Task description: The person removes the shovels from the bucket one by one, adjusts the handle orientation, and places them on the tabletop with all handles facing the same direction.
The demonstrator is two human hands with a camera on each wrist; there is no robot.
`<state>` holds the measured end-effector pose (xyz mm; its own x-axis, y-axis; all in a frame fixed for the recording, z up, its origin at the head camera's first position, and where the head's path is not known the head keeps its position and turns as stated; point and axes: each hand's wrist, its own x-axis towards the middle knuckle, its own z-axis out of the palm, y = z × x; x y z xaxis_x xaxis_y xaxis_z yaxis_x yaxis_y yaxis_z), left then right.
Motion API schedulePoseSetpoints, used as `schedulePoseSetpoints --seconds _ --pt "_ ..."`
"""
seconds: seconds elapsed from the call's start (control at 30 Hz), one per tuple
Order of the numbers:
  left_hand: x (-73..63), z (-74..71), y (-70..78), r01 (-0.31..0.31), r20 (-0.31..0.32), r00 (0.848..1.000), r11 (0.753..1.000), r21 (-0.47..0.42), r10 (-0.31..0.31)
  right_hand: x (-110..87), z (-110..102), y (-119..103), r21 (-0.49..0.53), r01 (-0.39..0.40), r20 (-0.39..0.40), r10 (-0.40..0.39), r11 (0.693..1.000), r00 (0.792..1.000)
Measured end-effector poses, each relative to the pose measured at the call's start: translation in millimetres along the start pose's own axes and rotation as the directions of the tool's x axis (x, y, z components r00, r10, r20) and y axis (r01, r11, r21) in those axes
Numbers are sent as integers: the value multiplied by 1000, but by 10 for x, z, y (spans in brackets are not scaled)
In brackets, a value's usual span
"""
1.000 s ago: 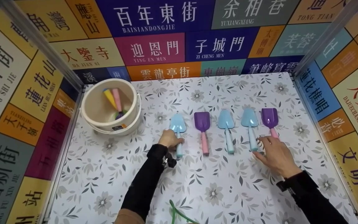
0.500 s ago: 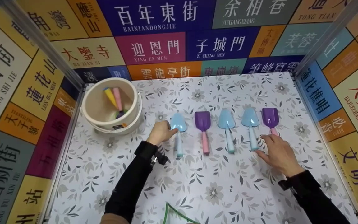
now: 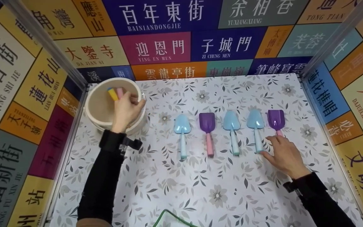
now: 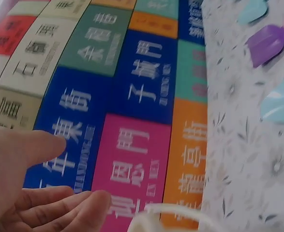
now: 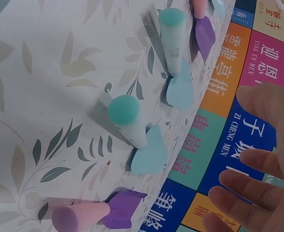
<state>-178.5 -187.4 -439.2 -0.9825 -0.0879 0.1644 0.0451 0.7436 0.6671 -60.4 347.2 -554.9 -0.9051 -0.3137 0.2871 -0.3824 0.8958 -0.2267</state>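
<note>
My left hand (image 3: 127, 108) is over the mouth of a cream bucket (image 3: 94, 108), fingers near the pink handle (image 3: 119, 92) and the yellow handle (image 3: 112, 94) inside. In the left wrist view its thumb and fingers are apart with nothing seen between them. A row of toy shovels lies on the patterned surface: a light blue shovel (image 3: 182, 124), a purple shovel (image 3: 207, 122), two more light blue ones and a second purple shovel (image 3: 276, 119). My right hand (image 3: 285, 156) is by that purple shovel's pink handle; the right wrist view shows loosely bent fingers with nothing in them.
Walls printed with coloured signs (image 3: 154, 47) enclose the back and both sides. A thin green strip (image 3: 165, 212) shows at the front edge. The floral surface (image 3: 217, 179) runs in front of the shovels.
My left hand has left the leftmost blue shovel and moved left and back, over the bucket. The shovels lie as before, and my right hand has hardly moved.
</note>
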Motion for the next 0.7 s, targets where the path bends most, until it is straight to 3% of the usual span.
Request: schedulePoseSetpoints --seconds 0.13,0.33,0.6,0.7 --pt "169 -167 -170 130 -36 991 991 -43 -131 -4 4 10 -2 0 -7 0 1000 1000" --pt "397 -294 -441 331 28 944 937 -112 -330 -6 13 31 -5 8 -24 -9 1000 1000" --pt "575 -291 -734 435 112 899 892 -122 -423 -14 14 56 5 10 -36 -10 1000 999" --pt "597 -278 -813 455 122 886 889 -43 -448 -18 14 59 6 2 -27 -2 1000 1000"
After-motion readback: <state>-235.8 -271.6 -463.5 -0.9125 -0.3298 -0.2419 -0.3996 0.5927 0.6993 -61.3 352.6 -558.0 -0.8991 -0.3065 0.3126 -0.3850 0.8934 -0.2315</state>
